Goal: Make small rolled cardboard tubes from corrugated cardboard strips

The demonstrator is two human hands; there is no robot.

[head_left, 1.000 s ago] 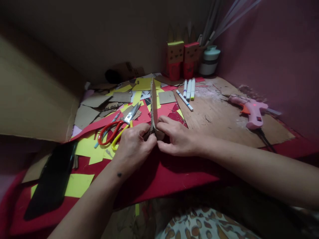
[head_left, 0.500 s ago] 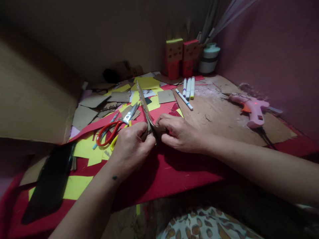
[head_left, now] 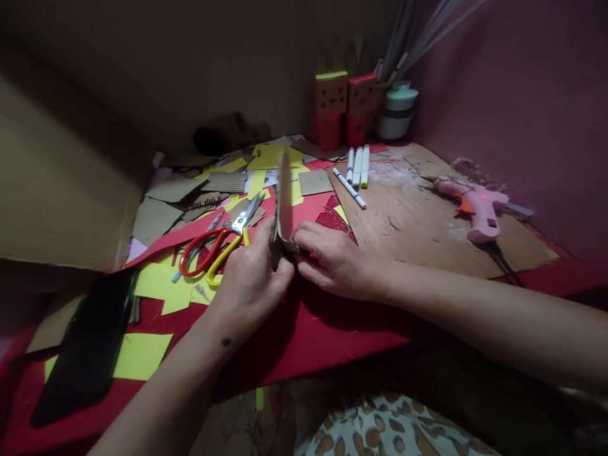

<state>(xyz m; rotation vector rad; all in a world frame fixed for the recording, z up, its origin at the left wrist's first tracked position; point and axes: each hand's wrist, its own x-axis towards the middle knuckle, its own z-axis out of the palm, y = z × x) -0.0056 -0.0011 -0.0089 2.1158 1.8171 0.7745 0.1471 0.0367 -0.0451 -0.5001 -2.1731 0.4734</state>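
Between my two hands stands a piece of brown cardboard [head_left: 284, 202], bent near its lower end and seen almost edge-on. My left hand [head_left: 251, 269] grips its near left side, thumb toward me. The fingers of my right hand [head_left: 335, 259] are closed on the bent lower part. Both hands are just above the red cloth [head_left: 323, 335] at the table's front. Left of the cardboard lie scissors [head_left: 221, 244] with one red and one yellow handle, blades pointing away. Part of the cardboard is hidden behind my fingers.
A pink glue gun [head_left: 479, 206] lies at right on a cardboard sheet [head_left: 413, 234]. Several markers [head_left: 357, 168] rest behind my right hand. Paper and cardboard scraps [head_left: 173, 190] cover the left. A black phone-like slab [head_left: 85, 348] lies front left; a large box [head_left: 66, 164] stands behind it.
The cardboard has turned from leaning left to nearly upright, with its broad face now showing a little. My left thumb side has lifted along it. The view has shifted slightly.
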